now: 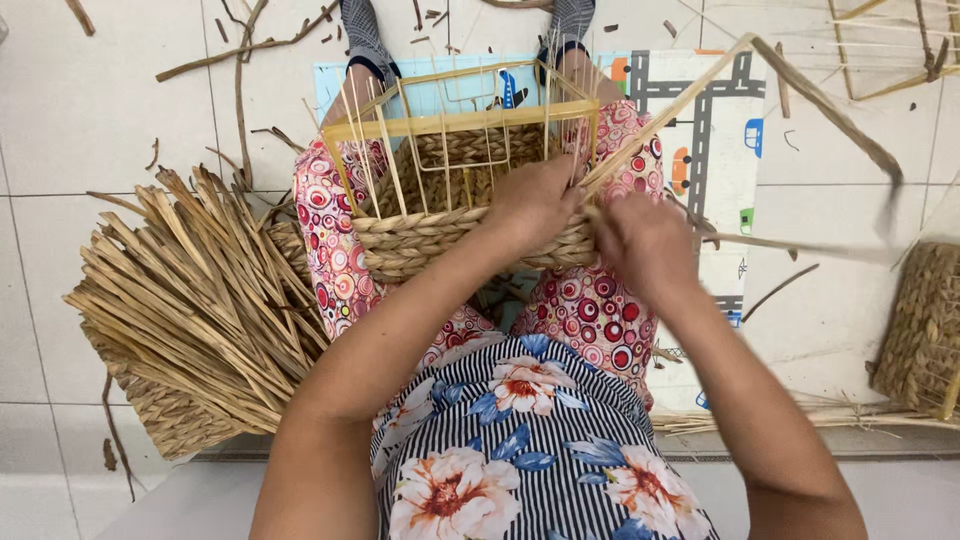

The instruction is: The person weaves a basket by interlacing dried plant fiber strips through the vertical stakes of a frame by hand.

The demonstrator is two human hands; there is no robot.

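Observation:
A half-woven basket (pixel 440 235) rests on my lap, its lower part braided from dried straw, its upper part a bare yellow wire frame (pixel 460 118). My left hand (pixel 535 205) presses on the basket's near right rim, fingers curled over the weave. My right hand (pixel 645 240) sits just right of the basket, closed on a long dried straw strand (pixel 700 90) that runs up and to the right and bends down, blurred at its far end.
A big bundle of dried straw strips (pixel 195 300) lies on a woven piece at my left. A finished woven basket (pixel 925 330) stands at the right edge. A patterned play mat (pixel 715 140) lies under my legs; loose straw scraps litter the white tiles.

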